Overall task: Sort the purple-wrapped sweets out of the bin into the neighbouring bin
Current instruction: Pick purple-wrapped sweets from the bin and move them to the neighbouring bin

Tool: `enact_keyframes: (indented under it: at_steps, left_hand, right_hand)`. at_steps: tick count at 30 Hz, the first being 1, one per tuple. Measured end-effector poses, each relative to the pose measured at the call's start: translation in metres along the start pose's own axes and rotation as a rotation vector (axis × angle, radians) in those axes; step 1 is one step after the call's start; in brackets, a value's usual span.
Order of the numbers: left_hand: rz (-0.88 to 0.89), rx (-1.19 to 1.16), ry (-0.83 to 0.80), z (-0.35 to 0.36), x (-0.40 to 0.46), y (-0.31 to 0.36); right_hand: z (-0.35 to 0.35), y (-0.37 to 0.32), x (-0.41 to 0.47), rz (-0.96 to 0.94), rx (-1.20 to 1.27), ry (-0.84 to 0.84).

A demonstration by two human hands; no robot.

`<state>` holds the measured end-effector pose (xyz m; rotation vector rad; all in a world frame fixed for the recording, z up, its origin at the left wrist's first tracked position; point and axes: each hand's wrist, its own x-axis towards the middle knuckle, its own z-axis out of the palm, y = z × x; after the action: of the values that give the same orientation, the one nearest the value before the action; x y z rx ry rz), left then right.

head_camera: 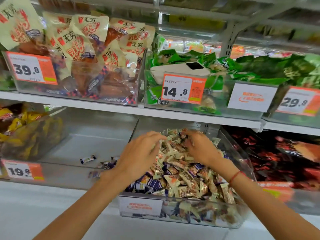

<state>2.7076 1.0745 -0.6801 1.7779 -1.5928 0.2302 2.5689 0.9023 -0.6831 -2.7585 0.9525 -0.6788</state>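
White shop shelf (121, 110) runs above the hands w/ orange price tags (183, 88), grey upright (228, 40) up top right, bright even light.

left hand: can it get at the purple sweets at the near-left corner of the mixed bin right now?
Probably yes. The left hand hovers over the pile in the mixed bin, and the purple sweets lie exposed on top just below its wrist, nothing covering them. It would only need to draw back toward the front wall.

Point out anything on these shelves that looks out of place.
A white handheld device lies on the green packets in the upper bin behind the 14.8 price tag; it is no snack. In the mixed sweets bin, purple-wrapped sweets sit among pale ones.
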Motion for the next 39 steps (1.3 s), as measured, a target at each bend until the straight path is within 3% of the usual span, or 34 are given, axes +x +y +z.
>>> enact_keyframes:
  at_steps: [4,7,10,13,17,19,22,26,28,30,36,39]
  left_hand:
    - [0.061,0.186,-0.293,0.040,0.017,0.001]
    - [0.054,0.317,-0.368,0.048,0.021,-0.015]
    - [0.026,0.366,-0.313,0.044,0.019,-0.029]
    - [-0.002,0.350,-0.328,0.041,0.018,-0.032]
    - [-0.016,0.293,-0.231,0.040,0.017,-0.018]
    - [-0.003,0.251,-0.154,0.041,0.018,-0.006]
    - [0.040,0.193,-0.115,0.050,0.032,0.012]
    - [0.026,0.091,-0.279,0.068,0.054,0.027]
    - [0.056,0.187,-0.326,0.077,0.051,0.024]
    - [0.089,0.249,-0.266,0.082,0.040,0.018]
    - [0.009,0.289,-0.035,0.078,0.034,0.015]
    - [0.003,0.177,-0.011,0.079,0.043,0.022]
  right_hand:
    - [0.016,0.012,0.039,0.080,-0.147,-0.342]
    - [0.014,0.012,0.052,0.128,-0.174,-0.517]
    - [0.006,0.011,0.042,0.044,-0.135,-0.429]
    - [0.005,0.012,0.016,-0.049,-0.128,-0.185]
    - [-0.001,0.008,-0.014,-0.099,0.167,0.032]
    - [-0.007,0.010,-0.027,-0.118,0.293,0.022]
    - [-0.017,0.018,-0.046,-0.083,0.282,0.008]
    - [-0.022,0.032,-0.062,-0.015,0.106,0.063]
    - [-0.020,0.040,-0.071,0.022,0.051,0.109]
    - [-0.019,0.047,-0.081,0.037,0.054,0.085]
    - [-0.036,0.061,-0.085,-0.013,0.074,-0.206]
    - [-0.042,0.063,-0.084,-0.006,0.062,-0.165]
